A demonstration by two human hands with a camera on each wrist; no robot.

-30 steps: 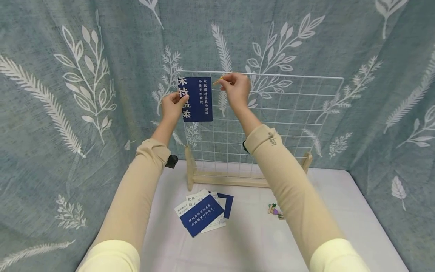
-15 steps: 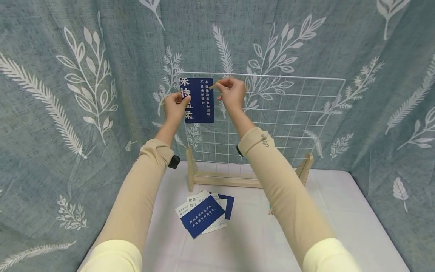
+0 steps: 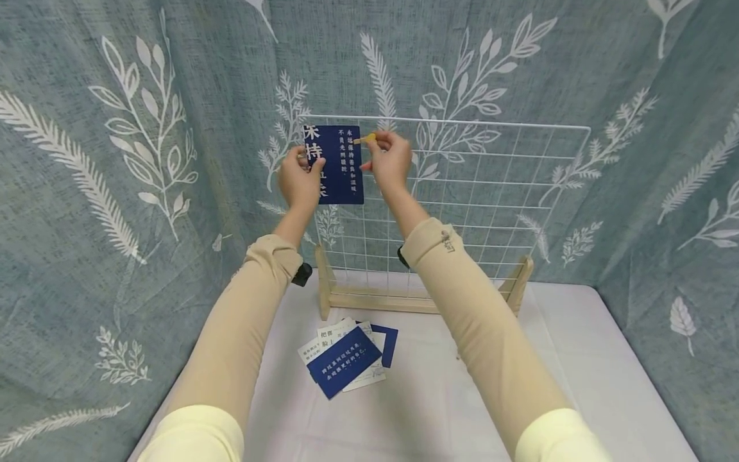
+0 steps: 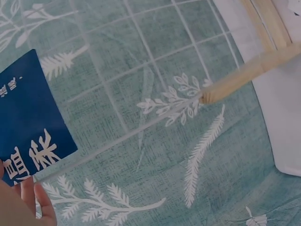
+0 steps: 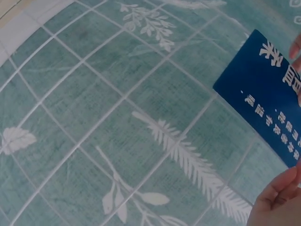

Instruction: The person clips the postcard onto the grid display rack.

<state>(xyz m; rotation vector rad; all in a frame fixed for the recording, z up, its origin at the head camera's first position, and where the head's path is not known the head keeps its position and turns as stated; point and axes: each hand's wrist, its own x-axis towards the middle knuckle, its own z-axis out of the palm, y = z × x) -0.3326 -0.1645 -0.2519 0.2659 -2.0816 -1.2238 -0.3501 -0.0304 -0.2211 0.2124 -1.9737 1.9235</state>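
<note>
Leafy curtain (image 3: pixel 231 77); card (image 3: pixel 342 168) between hands (image 3: pixel 301 181) (image 3: pixel 392 162)

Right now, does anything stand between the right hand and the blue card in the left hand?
Only the yellow clip that the right hand pinches, at the right edge of the blue card; nothing else visible.

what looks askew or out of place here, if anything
The cards piled on the table lie askew, overlapping at different angles, unlike the nearly upright blue card in the left hand. No spill or damage shows.
</note>
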